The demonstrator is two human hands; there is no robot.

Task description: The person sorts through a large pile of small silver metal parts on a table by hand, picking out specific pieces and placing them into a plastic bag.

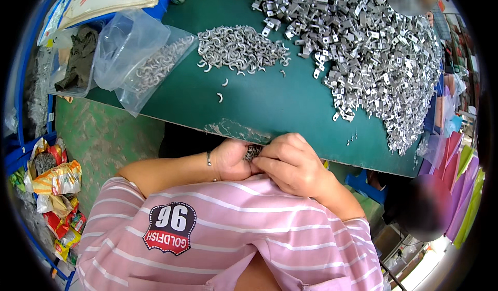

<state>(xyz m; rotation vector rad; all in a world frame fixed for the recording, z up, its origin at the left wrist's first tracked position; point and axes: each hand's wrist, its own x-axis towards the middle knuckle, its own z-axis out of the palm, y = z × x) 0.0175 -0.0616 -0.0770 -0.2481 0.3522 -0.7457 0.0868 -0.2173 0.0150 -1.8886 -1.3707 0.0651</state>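
Note:
Just off the table's near edge, my left hand (231,160) is cupped palm up around a small heap of little metal pieces (253,152). They look dark and shiny, and their exact shape is hard to tell. My right hand (291,164) reaches over that palm, its fingers pressed together at the heap. Whatever those fingertips pinch is hidden. On the green table (290,109), beyond my hands, lies a pile of small C-shaped metal pieces (238,47), with a few loose ones nearer me. A far larger pile of bent metal brackets with holes (384,78) spreads to the right.
A clear plastic bag (129,42) partly filled with curved pieces lies at the table's left, beside a clear bin (78,91) holding dark cloth. Colourful packets (59,177) sit at far left. Another person (425,208) is at the right, near coloured sheets (456,187).

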